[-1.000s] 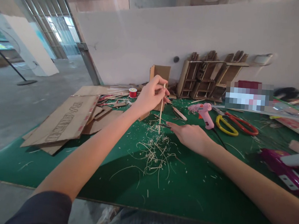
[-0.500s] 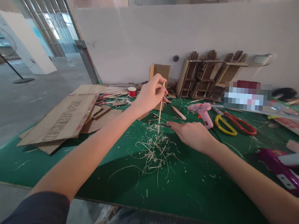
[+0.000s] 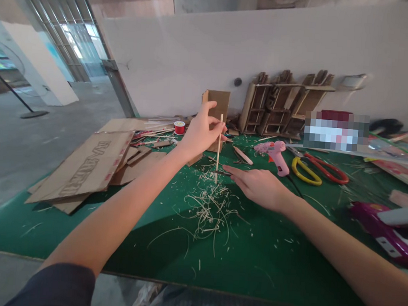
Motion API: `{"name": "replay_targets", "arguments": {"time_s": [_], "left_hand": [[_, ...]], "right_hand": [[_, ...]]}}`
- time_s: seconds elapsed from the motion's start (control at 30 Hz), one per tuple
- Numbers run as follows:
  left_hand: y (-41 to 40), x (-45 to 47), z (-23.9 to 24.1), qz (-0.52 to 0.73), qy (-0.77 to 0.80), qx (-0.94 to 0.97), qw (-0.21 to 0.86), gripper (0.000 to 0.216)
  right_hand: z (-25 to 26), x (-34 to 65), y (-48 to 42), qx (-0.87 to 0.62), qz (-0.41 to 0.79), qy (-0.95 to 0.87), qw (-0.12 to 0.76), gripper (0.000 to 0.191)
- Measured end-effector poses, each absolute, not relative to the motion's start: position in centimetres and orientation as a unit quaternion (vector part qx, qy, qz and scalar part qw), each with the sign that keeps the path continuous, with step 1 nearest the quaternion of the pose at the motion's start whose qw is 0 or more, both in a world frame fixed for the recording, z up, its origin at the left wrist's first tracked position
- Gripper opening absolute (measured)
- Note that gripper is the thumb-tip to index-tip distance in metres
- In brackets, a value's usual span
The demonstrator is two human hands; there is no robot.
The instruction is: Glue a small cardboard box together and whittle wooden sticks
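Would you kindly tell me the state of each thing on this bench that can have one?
wooden stick, upright, foot on the mat.
left hand, pinched shut on the wooden stick.
right hand, low on the mat by the stick's foot, grip unclear.
glue gun, lying on its side.
scissors, lying flat, blades together.
thread spool, standing upright.
shavings, scattered loose.

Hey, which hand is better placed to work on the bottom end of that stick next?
Right, probably. The right hand lies low on the green mat, reaching the foot of the stick. The left hand pinches the stick upright near its top, so it is busy.
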State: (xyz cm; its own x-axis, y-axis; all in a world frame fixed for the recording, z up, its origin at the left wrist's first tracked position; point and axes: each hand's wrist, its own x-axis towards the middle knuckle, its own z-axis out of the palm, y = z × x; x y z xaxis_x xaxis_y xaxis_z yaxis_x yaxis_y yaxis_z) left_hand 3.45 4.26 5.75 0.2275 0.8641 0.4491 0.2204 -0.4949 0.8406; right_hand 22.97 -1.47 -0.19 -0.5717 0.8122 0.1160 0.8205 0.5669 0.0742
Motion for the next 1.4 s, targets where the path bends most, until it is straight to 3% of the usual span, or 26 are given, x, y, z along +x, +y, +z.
{"name": "replay_targets", "arguments": {"time_s": [0.2, 0.33, 0.47, 0.57, 0.77, 0.83, 1.0, 1.27, 1.4], "left_hand": [[4.3, 2.9, 6.1, 0.460, 0.364, 0.723, 0.365, 0.009], [4.4, 2.5, 6.5, 0.426, 0.367, 0.735, 0.380, 0.015], [4.8, 1.8, 6.3, 0.389, 0.371, 0.735, 0.414, 0.029], [5.3, 1.6, 5.2, 0.338, 0.359, 0.755, 0.432, 0.026], [5.0, 2.8, 2.8, 0.239, 0.304, 0.799, 0.461, 0.025], [4.7, 3.0, 3.0, 0.232, 0.310, 0.833, 0.395, 0.027], [4.4, 1.6, 5.5, 0.189, 0.376, 0.904, 0.081, 0.028], [4.4, -0.7, 7.6, 0.113, 0.393, 0.888, -0.211, 0.031], [4.4, -0.7, 7.2, 0.095, 0.380, 0.870, -0.299, 0.031]], "right_hand": [[-0.7, 24.0, -0.8, -0.483, -0.045, -0.872, 0.069, 0.051], [-0.9, 24.5, -0.6, -0.492, -0.034, -0.857, 0.149, 0.048], [-1.3, 24.7, -0.5, -0.477, -0.017, -0.831, 0.287, 0.046], [-1.5, 24.9, -0.5, -0.449, -0.036, -0.809, 0.377, 0.043], [-1.2, 25.0, -0.5, -0.415, -0.098, -0.777, 0.463, 0.040], [-1.1, 25.1, -0.3, -0.441, -0.100, -0.756, 0.473, 0.042], [-1.2, 25.5, 0.2, -0.486, -0.065, -0.730, 0.477, 0.045], [-1.6, 25.2, 0.6, -0.506, -0.056, -0.754, 0.415, 0.046], [-1.5, 25.2, 0.4, -0.517, -0.081, -0.768, 0.370, 0.047]]}}
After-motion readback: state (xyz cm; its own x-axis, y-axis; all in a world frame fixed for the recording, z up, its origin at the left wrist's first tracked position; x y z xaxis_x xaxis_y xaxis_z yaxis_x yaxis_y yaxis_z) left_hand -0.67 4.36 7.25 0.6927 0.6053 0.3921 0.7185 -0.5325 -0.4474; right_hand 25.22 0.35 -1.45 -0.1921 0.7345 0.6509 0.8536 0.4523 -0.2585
